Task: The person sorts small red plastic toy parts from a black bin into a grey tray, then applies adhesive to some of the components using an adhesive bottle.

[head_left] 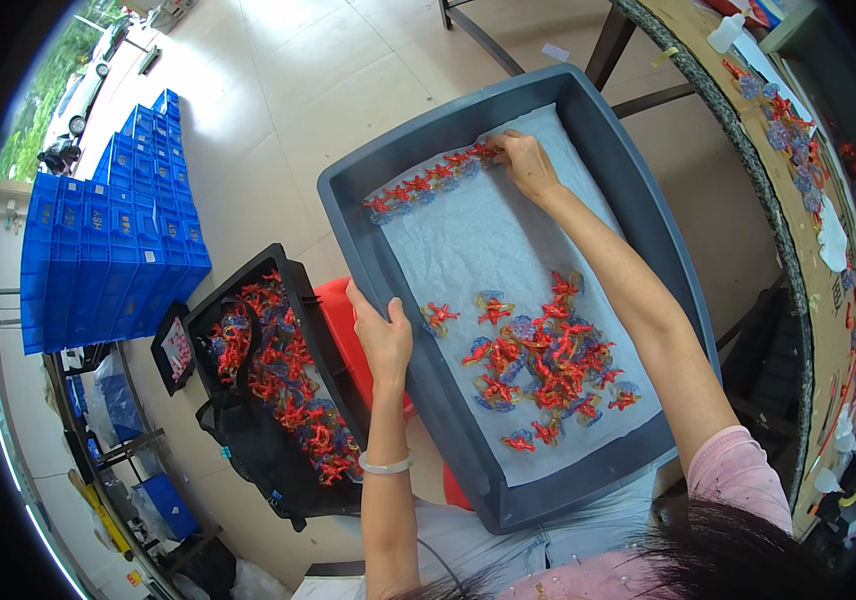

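Pieces in red and blue lie heaped on pale paper inside a grey tray, others lined along its far end. The right hand, fingers narrowed, reaches that row's right end, its grip unclear; the left hand is at the tray's side, its hold uncertain.

Grey tray | white sheet on its bottom | red-and-blue pieces: 1 row far end, 1 heap near end

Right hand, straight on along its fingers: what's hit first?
Right hand: the near end of the row of red-and-blue pieces, on the paper in the tray. Fingertips look about at the end piece; exact contact is unclear from this view.
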`<state>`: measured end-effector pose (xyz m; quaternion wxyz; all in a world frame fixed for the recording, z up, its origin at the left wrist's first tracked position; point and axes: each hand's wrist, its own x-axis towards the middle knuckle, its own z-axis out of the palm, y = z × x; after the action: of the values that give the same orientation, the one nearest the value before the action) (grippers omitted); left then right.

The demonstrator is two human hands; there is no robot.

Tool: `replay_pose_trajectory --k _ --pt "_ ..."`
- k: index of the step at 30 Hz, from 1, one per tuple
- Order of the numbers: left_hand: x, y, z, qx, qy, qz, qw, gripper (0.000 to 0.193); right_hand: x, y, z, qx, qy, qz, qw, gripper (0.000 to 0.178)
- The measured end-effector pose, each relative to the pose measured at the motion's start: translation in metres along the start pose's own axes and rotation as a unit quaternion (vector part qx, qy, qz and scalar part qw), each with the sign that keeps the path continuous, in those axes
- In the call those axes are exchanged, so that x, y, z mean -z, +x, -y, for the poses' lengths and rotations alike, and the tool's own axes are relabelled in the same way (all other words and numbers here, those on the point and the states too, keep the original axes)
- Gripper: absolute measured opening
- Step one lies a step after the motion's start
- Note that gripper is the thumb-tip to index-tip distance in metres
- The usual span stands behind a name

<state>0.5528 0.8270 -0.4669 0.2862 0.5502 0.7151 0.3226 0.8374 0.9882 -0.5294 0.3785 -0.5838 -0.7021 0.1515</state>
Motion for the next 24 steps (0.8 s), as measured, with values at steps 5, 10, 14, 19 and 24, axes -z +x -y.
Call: replay_pose_trajectory --k 5,10,14,19,24 --pt "-0.001 0.000 -0.006 0.014 0.008 0.015 1.000 0.064 0.045 -0.037 0.002 -0.041 -0.017 -0.072 0.996 0.029" --pt "0.005 0.000 0.000 -0.017 0.026 -0.009 0.999 0.062 0.118 -0.115 0.031 -0.135 -0.016 0.204 0.969 0.037" --pt "-0.001 0.001 0.000 -0.027 0.028 0.001 0.999 0.060 0.129 -0.173 0.042 -0.021 0.003 0.246 0.969 0.045" --pt "-0.002 0.000 0.004 -0.036 0.032 -0.010 0.999 0.059 0.113 -0.189 0.031 -0.028 -0.018 0.242 0.970 0.048" --pt "-0.001 0.001 0.008 -0.042 0.031 -0.010 0.999 0.060 0.091 -0.161 0.023 -0.148 0.077 0.023 0.986 0.035"
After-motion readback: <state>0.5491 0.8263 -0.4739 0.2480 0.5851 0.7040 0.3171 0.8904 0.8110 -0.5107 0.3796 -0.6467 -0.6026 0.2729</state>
